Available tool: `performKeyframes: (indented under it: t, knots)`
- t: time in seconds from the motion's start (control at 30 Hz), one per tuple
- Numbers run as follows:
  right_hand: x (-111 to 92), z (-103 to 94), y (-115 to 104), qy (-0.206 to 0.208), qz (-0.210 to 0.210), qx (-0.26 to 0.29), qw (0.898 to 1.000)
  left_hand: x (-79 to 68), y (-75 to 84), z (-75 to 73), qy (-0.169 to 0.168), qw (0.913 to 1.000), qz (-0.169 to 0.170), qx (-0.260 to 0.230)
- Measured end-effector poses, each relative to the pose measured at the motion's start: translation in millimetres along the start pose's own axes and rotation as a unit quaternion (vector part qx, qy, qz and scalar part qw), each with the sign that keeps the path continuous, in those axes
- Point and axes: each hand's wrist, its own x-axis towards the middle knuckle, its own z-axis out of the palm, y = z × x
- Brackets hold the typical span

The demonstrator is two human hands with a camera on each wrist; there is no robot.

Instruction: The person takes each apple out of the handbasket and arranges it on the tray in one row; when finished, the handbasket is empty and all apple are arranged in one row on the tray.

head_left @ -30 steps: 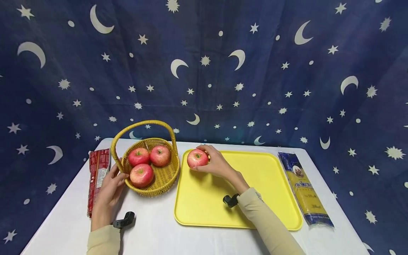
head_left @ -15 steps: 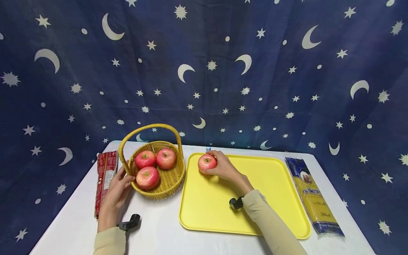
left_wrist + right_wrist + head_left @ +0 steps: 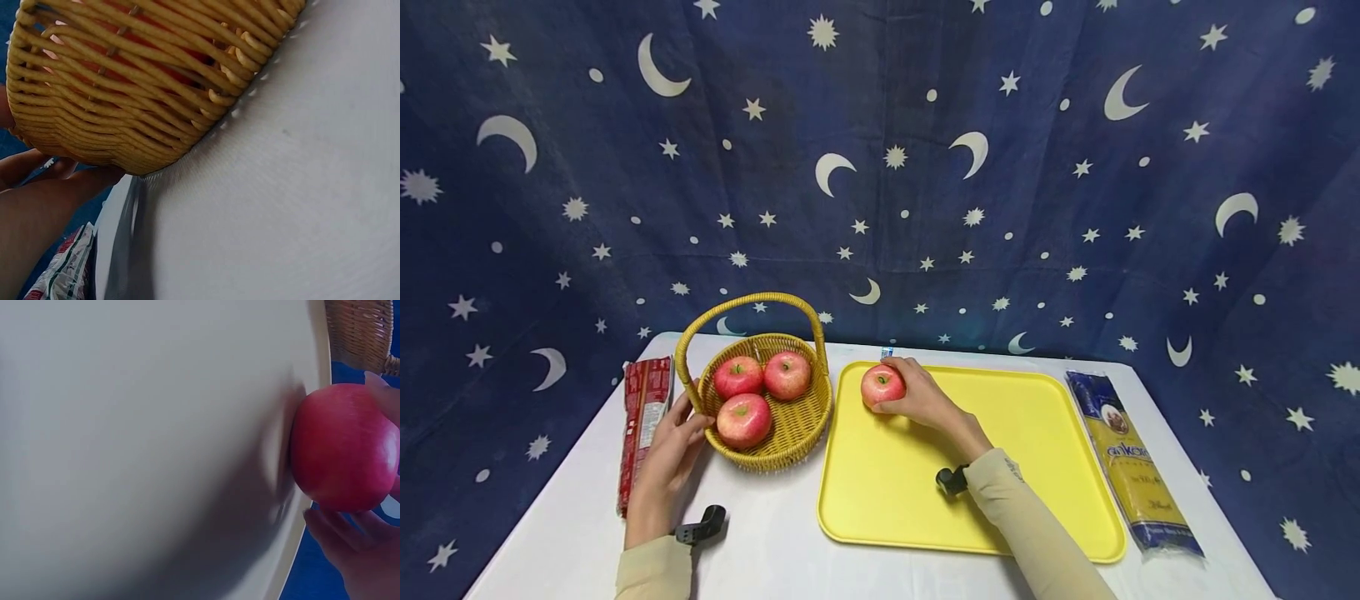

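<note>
A red apple [image 3: 882, 386] is at the far left corner of the yellow tray [image 3: 925, 500]. Fingers and thumb of my right hand [image 3: 928, 404] grip it from its right side. In the right wrist view the apple [image 3: 344, 447] sits at the tray surface, its shadow beside it. To the left stands a wicker basket [image 3: 797, 429] with an arched handle, holding three apples [image 3: 744, 421]. My left hand [image 3: 670, 450] holds the basket by its left side near the handle's foot. The left wrist view shows fingers against the woven wall [image 3: 125, 94]; some fingertips are hidden.
A red packet [image 3: 643, 425] lies left of the basket, beside my left hand. On the tray's right lies a blue and yellow packet [image 3: 1135, 467]. A white cloth [image 3: 760, 542] covers the table, and a starry blue curtain [image 3: 895, 183] hangs behind.
The head view has shifted slightly, moving the whole scene a little right and down. The right hand has lowered the apple slightly toward the tray; the left hand stays at the basket.
</note>
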Motion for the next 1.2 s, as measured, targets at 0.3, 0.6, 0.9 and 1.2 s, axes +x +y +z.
performKeyframes:
  t: [0.3, 0.6, 0.9, 1.2]
  knots:
    - [1.0, -3.3, -14.1, 0.065, -0.034, -0.002, 0.997, -0.5, 1.6, -1.2, -0.003, 1.0000, 0.001, 0.003]
    - [3.2, 7.4, -37.9, 0.113, -0.117, 0.056, 0.985, 0.2, 3.3, 0.8, 0.000, 0.9999, -0.010, -0.013]
    - [14.1, 30.5, -68.9, 0.031, -0.125, 0.091, 0.987, 1.0, 4.6, 1.8, 0.003, 0.9998, -0.012, -0.018]
    - [26.4, 55.7, -100.6, -0.060, -0.117, 0.070, 0.989, 0.8, 3.9, 1.6, 0.007, 0.9997, -0.016, -0.017]
